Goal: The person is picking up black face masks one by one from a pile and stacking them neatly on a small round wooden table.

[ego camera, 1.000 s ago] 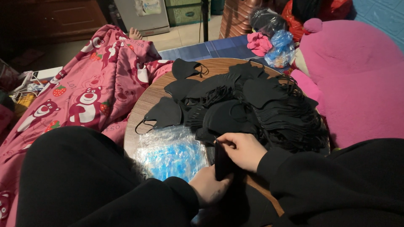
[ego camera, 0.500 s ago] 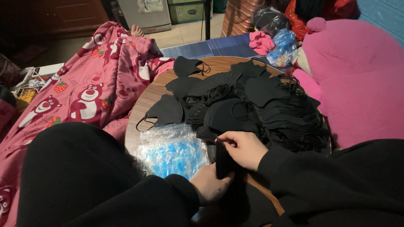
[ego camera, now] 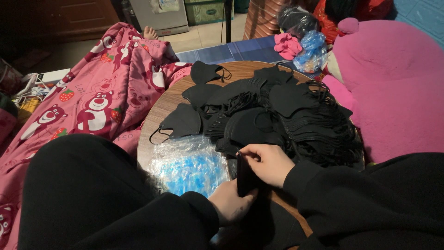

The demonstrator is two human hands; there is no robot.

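Note:
A thin stack of black face masks [ego camera: 244,178] stands on edge between my two hands at the near side of a round wooden table [ego camera: 163,111]. My left hand [ego camera: 230,203] grips the stack from below. My right hand [ego camera: 267,163] closes on its top edge with the fingers curled. Just beyond my hands lies a big heap of black face masks [ego camera: 286,115], with single masks [ego camera: 182,121] spread out at its left. A clear plastic bag with blue packets [ego camera: 187,165] lies to the left of my hands.
A pink blanket printed with bears and strawberries [ego camera: 99,99] covers someone at the left; a bare foot [ego camera: 150,33] shows at its far end. A large pink plush [ego camera: 393,83] stands at the right. Behind the table lie plastic bags [ego camera: 309,46] and a pink cloth [ego camera: 286,45].
Hardly anything differs: both hands stay on the stack of masks, and my right fingers shift slightly along its top edge.

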